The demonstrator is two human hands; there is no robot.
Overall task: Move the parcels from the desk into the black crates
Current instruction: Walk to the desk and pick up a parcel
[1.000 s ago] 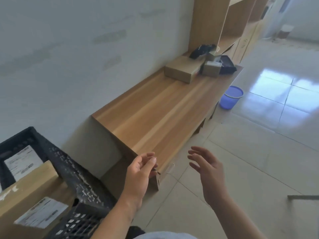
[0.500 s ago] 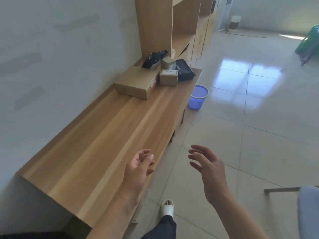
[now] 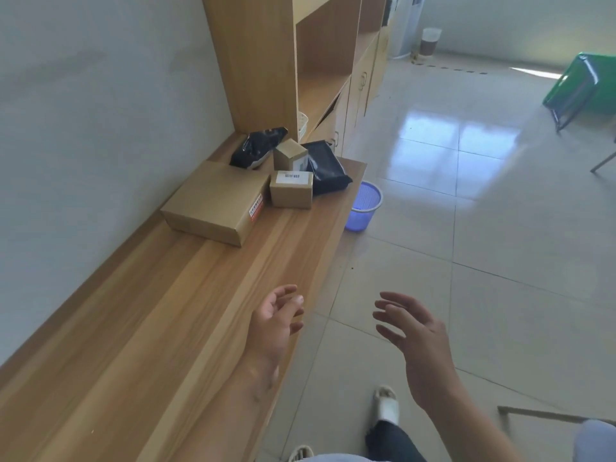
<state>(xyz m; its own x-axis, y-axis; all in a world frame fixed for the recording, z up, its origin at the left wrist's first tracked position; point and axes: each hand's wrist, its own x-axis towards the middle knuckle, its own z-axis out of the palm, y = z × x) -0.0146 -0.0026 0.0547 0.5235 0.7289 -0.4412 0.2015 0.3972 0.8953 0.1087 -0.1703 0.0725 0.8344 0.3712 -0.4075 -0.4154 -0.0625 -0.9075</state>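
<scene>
1. Cardboard and black plastic parcels sit bunched at the far end of the desk (image 3: 186, 315), hard against the foot of the wooden shelf unit (image 3: 256, 61): a large flat box (image 3: 216, 200) nearest the wall-side edge, a small labelled box (image 3: 291, 189) touching its right side, a second small box (image 3: 289, 154) behind that, a black bag (image 3: 256, 146) at the back and a black mailer (image 3: 325, 168) by the front edge.
2. Both hands are empty. The left hand (image 3: 276, 320) hovers over the desk's front edge with fingers loosely curled and apart; the right hand (image 3: 411, 331) hangs off the desk over the floor, fingers spread.
3. The step in hand looks like the walk-up to the next pick. The large flat box is the nearest parcel; taking it with a hand on each short side would likely keep it level, and lifting it straight up should avoid nudging the small labelled box beside it.
4. A blue basket (image 3: 363, 206) stands on the floor just past the desk's far end.
5. Compared with a second ago, the black crates have left the view, the parcels appear much nearer, and a sandalled foot has come into sight.
</scene>
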